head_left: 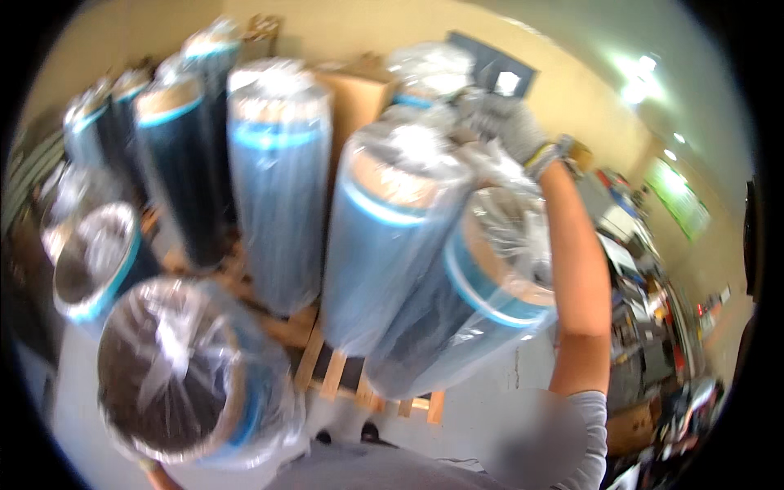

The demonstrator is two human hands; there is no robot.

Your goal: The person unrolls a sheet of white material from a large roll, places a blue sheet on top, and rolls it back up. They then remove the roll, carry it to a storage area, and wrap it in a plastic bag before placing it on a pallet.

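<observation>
My right arm is raised, and my right hand, in a grey knitted glove with a yellowish cuff, is at the far tops of the wrapped rolls. It is close to crumpled clear plastic; blur hides how its fingers are set. Below that arm leans a large blue-dark roll in clear plastic, its cardboard core end up. At lower left, a wrapped roll tilts its wide open end toward me, the plastic gathered in a knot. Only a bit of my left hand shows under this roll's rim; its fingers are hidden.
More plastic-wrapped rolls stand upright on a wooden pallet. Behind them is a cardboard box by the beige wall. Cluttered shelves or benches run along the right. My shoes are near the pallet's edge.
</observation>
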